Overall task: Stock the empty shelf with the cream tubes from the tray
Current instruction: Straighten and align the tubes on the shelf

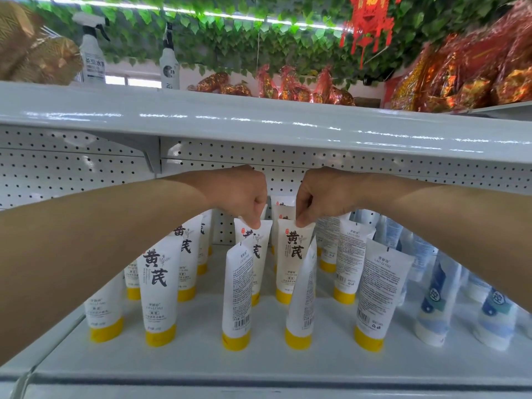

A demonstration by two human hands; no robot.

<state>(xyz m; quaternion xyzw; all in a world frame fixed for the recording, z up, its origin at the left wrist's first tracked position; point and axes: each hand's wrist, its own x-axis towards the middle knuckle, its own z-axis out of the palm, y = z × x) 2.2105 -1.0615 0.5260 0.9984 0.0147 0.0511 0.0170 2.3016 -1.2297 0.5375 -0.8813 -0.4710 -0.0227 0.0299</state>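
Several white cream tubes with yellow caps stand cap-down in rows on the white shelf [187,367]. My left hand [239,194] pinches the top edge of one tube [259,243] in the second row. Beside it, my right hand [319,194] pinches the top edge of a neighbouring tube [293,254] with black characters on its front. Both held tubes stand upright with their caps on the shelf. Two front tubes [237,298] [302,300] lean slightly and partly hide them. The tray is out of view.
White tubes with blue print [434,306] stand at the right of the same shelf. A white shelf board [259,122] hangs low just above my hands, with a pegboard back wall [72,168]. Spray bottles [92,50] and red-gold packages [460,70] sit on top.
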